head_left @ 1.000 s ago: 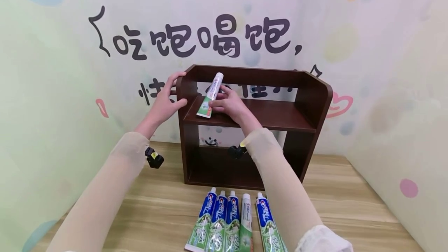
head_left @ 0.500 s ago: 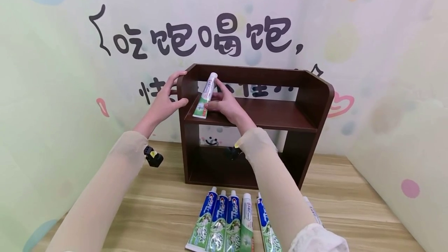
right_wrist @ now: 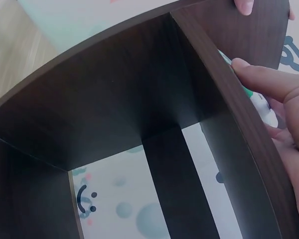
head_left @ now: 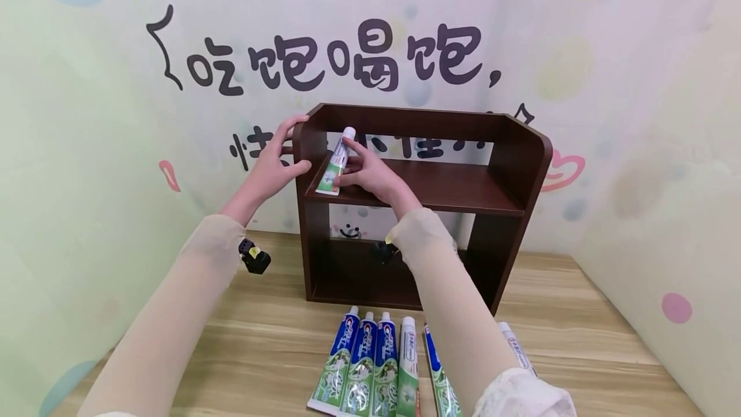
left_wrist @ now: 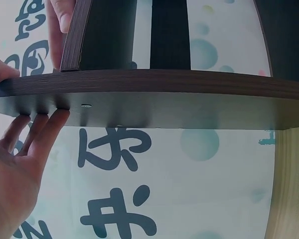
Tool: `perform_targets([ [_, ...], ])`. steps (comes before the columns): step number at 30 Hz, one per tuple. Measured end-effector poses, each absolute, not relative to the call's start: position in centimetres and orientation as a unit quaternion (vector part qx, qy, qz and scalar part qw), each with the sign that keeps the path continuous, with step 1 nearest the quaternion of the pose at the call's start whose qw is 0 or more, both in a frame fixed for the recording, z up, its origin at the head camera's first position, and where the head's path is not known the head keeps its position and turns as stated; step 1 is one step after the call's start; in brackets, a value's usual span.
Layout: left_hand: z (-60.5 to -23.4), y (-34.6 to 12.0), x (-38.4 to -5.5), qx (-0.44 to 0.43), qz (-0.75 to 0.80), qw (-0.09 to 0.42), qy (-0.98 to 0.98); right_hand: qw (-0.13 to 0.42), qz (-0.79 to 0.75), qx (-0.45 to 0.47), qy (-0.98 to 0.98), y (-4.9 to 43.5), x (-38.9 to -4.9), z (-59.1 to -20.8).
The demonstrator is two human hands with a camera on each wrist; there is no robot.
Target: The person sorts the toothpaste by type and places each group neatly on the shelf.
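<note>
In the head view, a white and green toothpaste tube [head_left: 338, 163] leans at the left end of the dark brown shelf rack's [head_left: 451, 188] upper board, cap up. My right hand [head_left: 373, 176] holds it from the right, index finger near the cap and thumb low on the tube. The right wrist view shows the thumb [right_wrist: 261, 79] over the board edge, with most of the tube [right_wrist: 261, 107] hidden behind. My left hand [head_left: 272, 166] grips the rack's left side panel [left_wrist: 154, 107], thumb at the front edge and fingertips against the outer face.
On the wooden table [head_left: 255, 340] before the rack lie several blue and green Crest toothpaste tubes [head_left: 361, 365] in a row, beside a white and green tube [head_left: 408, 365]. Another white tube [head_left: 515, 343] is partly covered by my right sleeve. A printed wall stands behind.
My right hand has moved left with the toothpaste tube, lowering it onto the upper board close to the left panel. The left hand keeps its place on the rack.
</note>
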State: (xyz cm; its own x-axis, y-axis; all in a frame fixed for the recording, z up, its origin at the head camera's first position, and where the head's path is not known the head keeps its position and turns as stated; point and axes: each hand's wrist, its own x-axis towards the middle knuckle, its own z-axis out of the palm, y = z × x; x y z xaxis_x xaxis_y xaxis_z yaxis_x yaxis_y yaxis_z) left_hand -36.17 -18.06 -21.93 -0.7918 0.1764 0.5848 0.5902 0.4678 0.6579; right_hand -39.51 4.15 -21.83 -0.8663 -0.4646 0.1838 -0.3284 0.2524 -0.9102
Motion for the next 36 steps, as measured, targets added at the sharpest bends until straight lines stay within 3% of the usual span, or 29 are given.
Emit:
perform_targets([
  [20, -22.0, -18.3, -36.0, -0.237, -0.468, 0.225, -0.821, 0.033, -0.407, -0.276, 0.870, 3.8, -39.8, -22.0],
  [29, -22.0, -18.0, -36.3, -0.243, -0.473, 0.218, -0.818, 0.073, -0.462, -0.274, 0.840, 4.8, -39.7, -21.9],
  [36, -21.6, -17.8, -35.8, -0.243, -0.469, 0.224, -0.819, 0.050, -0.440, -0.275, 0.853, 4.6, -39.7, -21.9],
])
